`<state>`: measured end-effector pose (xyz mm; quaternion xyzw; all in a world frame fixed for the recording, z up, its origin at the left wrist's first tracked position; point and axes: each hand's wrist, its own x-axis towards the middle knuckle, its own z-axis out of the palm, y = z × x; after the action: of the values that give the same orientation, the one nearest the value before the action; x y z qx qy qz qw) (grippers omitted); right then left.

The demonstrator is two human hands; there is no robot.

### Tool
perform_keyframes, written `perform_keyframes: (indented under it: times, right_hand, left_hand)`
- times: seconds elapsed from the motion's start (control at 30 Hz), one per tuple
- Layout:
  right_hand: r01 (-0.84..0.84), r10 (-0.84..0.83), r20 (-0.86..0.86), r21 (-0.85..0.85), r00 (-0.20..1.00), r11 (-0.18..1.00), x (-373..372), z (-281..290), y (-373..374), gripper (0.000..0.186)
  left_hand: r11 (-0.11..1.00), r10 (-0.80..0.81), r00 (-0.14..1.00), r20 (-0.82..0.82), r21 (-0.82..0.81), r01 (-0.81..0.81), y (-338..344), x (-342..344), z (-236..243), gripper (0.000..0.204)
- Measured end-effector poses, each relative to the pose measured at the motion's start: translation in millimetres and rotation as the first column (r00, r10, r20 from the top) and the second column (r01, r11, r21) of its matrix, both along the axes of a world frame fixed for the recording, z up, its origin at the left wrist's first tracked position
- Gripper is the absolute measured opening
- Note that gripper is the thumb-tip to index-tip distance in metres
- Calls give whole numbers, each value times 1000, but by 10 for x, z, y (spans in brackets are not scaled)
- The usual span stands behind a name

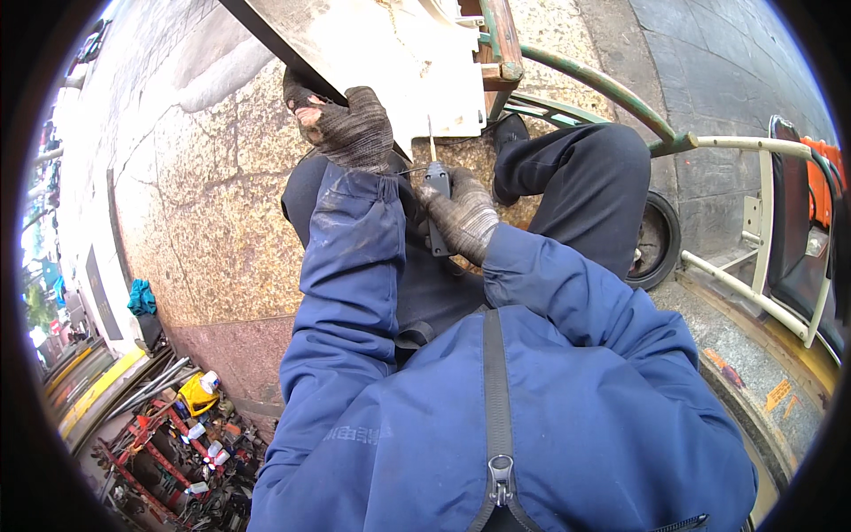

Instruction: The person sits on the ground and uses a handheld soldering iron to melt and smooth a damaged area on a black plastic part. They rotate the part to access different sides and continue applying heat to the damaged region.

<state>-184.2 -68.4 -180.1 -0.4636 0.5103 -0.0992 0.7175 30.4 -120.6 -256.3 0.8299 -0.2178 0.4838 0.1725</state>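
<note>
A large white panel (390, 66), with a dark strip (279, 40) along its left edge, lies in front of me at the top. My left hand (347, 129), in a worn, dirty knit glove, is closed on the strip and the panel's near left corner. In my right hand (461, 213), also gloved, is a dark-handled tool (437, 182) with a thin metal shaft; its exact kind is unclear. The shaft points away from me, its tip over the panel's near edge. Whether the tip touches the panel I cannot tell. Both hands are between my knees.
A green metal tube frame (612, 89) with a wooden block (503, 53) stands at the right. Beyond my right knee are a small black wheel (656, 239) and a cream-coloured tube frame (762, 222). Cluttered tools and parts (168, 452) with a yellow container (197, 395) lie lower left.
</note>
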Motion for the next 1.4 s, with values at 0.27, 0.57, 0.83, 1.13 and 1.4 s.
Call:
perform_keyframes:
  times: [0.27, 0.57, 0.83, 1.13, 1.4]
  right_hand:
    - [15, -16, -36, -21, 999, 1000, 42, 11, -29, 43]
    - [43, -44, 56, 14, 997, 999, 24, 61, -60, 39]
    - [33, -36, 31, 87, 999, 996, 44, 218, -106, 39]
    - [-30, 23, 55, 127, 998, 991, 16, 293, -139, 32]
    - [7, -17, 78, 127, 997, 992, 21, 243, -131, 31]
  left_hand:
    - [994, 106, 993, 53, 3, -106, -13, 36, -100, 21]
    - [782, -595, 738, -319, -443, 439, 66, -281, 376, 75]
    - [854, -471, 698, -538, -476, 209, 1, -337, 356, 65]
    - [846, -522, 539, -662, -482, 228, 150, -396, 618, 69]
    - [871, -470, 579, -667, -455, 183, 91, -251, 515, 63]
